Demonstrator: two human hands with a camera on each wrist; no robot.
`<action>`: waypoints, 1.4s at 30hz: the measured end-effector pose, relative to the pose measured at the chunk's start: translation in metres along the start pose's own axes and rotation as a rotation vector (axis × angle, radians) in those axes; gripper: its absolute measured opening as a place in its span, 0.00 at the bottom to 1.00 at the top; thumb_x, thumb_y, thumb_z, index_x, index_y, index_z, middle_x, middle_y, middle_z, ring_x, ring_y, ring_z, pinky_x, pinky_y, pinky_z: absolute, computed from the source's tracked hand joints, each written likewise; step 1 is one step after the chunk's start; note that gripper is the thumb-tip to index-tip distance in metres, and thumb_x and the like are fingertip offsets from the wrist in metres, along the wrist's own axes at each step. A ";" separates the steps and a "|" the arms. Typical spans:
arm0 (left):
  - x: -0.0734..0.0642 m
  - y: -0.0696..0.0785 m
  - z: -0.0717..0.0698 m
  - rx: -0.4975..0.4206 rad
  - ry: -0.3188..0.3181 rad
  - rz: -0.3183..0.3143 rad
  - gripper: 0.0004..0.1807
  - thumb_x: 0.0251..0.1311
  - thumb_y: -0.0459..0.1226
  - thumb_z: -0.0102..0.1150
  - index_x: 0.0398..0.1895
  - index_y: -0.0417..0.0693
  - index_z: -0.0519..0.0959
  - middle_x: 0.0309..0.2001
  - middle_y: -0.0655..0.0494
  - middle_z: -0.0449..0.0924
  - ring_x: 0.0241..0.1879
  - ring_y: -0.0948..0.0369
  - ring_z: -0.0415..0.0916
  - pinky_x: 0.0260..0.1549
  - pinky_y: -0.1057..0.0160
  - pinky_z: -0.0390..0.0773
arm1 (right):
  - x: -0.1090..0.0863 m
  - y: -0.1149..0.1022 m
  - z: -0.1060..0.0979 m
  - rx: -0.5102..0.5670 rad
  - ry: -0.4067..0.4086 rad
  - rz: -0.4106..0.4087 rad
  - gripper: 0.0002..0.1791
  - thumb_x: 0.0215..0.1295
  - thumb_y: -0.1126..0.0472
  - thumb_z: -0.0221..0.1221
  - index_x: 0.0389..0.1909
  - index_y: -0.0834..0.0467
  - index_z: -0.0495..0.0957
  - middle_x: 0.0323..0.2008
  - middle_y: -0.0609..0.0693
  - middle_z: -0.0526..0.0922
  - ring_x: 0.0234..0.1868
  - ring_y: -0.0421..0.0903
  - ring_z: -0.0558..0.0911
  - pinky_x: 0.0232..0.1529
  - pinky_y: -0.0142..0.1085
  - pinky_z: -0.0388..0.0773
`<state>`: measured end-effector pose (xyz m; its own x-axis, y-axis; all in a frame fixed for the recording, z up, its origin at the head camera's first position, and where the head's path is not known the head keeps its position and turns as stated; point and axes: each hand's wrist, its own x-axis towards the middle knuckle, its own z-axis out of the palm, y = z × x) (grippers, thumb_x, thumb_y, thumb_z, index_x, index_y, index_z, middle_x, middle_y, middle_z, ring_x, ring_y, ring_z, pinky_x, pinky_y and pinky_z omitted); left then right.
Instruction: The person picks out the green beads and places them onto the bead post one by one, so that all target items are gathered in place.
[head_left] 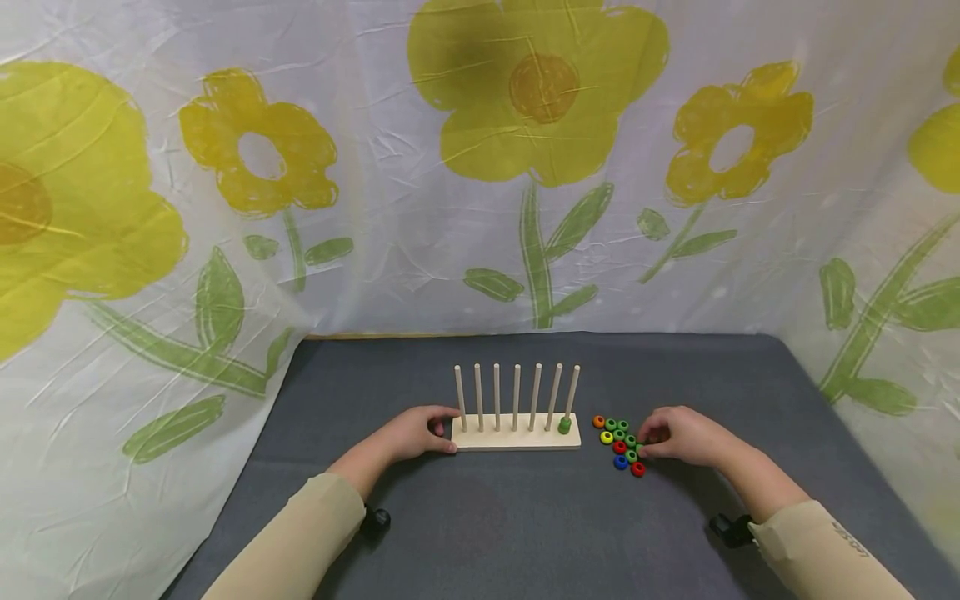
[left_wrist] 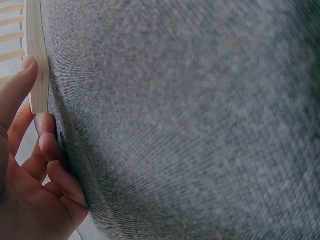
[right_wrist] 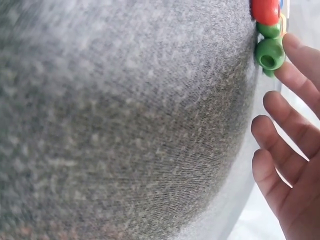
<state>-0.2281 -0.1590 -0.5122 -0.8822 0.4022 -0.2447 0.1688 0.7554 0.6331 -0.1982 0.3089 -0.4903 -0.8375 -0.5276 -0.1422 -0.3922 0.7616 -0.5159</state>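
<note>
A pale wooden peg rack (head_left: 495,443) with several upright pegs stands on the dark cloth in the head view. My left hand (head_left: 420,433) grips its left end, the thumb on the near edge; the left wrist view shows the thumb on the wooden base (left_wrist: 39,82). Green beads (head_left: 565,426) sit on the rightmost peg. To the right lies a loose group of small beads. At its right side my right hand (head_left: 678,435) pinches a green bead (right_wrist: 270,53) with thumb and forefinger, the other fingers loosely bent. A red bead (right_wrist: 265,11) lies close to it.
Loose beads between rack and right hand include an orange bead (head_left: 598,422), a yellow bead (head_left: 607,437), a blue bead (head_left: 620,462) and several green ones. The dark tablecloth (head_left: 487,525) meets a flowered white curtain (head_left: 375,275) behind and at both sides.
</note>
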 end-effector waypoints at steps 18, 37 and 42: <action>0.002 0.000 0.002 -0.012 0.001 -0.009 0.33 0.52 0.43 0.75 0.64 0.55 0.77 0.31 0.58 0.72 0.30 0.61 0.67 0.36 0.58 0.66 | -0.010 0.007 0.003 0.015 0.019 -0.015 0.07 0.59 0.54 0.71 0.35 0.49 0.84 0.33 0.38 0.78 0.31 0.33 0.75 0.33 0.34 0.76; 0.002 -0.001 0.000 -0.012 0.005 0.004 0.34 0.52 0.44 0.76 0.64 0.52 0.77 0.31 0.58 0.72 0.31 0.60 0.67 0.38 0.58 0.66 | -0.014 0.013 0.002 0.036 0.028 0.007 0.11 0.59 0.54 0.70 0.41 0.51 0.86 0.34 0.40 0.79 0.31 0.35 0.74 0.32 0.34 0.74; 0.002 -0.002 0.002 -0.025 0.007 -0.010 0.34 0.52 0.43 0.76 0.64 0.53 0.77 0.31 0.58 0.72 0.30 0.60 0.67 0.36 0.58 0.66 | -0.014 0.015 0.004 0.046 0.025 -0.019 0.12 0.60 0.53 0.70 0.42 0.52 0.86 0.33 0.39 0.78 0.31 0.35 0.73 0.31 0.34 0.73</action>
<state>-0.2295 -0.1584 -0.5158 -0.8869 0.3910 -0.2460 0.1492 0.7464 0.6485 -0.1911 0.3262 -0.4997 -0.8398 -0.5315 -0.1109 -0.3907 0.7333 -0.5565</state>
